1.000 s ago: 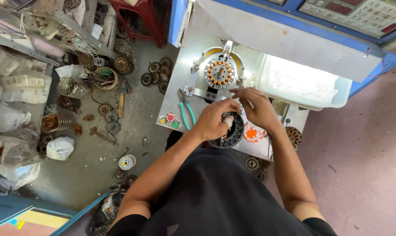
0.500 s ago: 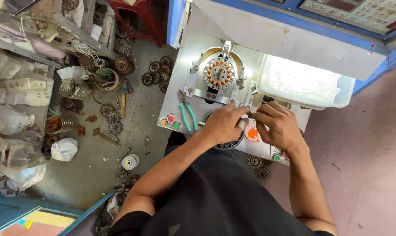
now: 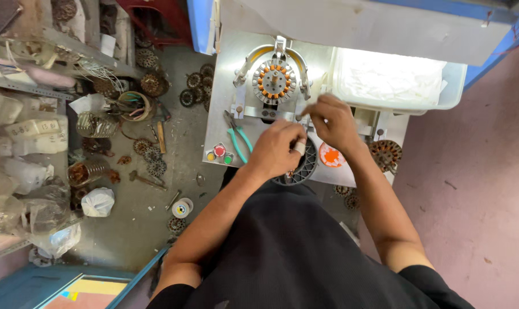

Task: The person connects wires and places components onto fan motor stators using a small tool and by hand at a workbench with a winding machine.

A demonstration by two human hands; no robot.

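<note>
Black ribbed stator point(image 3: 303, 167) lies under the closed left hand point(image 3: 278, 150) gripping it.

Floor point(image 3: 139, 229): grey concrete left of the metal bench point(image 3: 225, 114), pinkish to its right
Shelves point(image 3: 36, 91): cluttered, far left of the bench

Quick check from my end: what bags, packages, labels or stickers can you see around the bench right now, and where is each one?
Round sticker: on the bench beside the right hand, orange and white.
Tied bag: on the floor, far left of the left hand, white plastic.
Clear bags: stacked on the left shelves, cloudy plastic.
Tub: back right of the bench, pale plastic.
</note>
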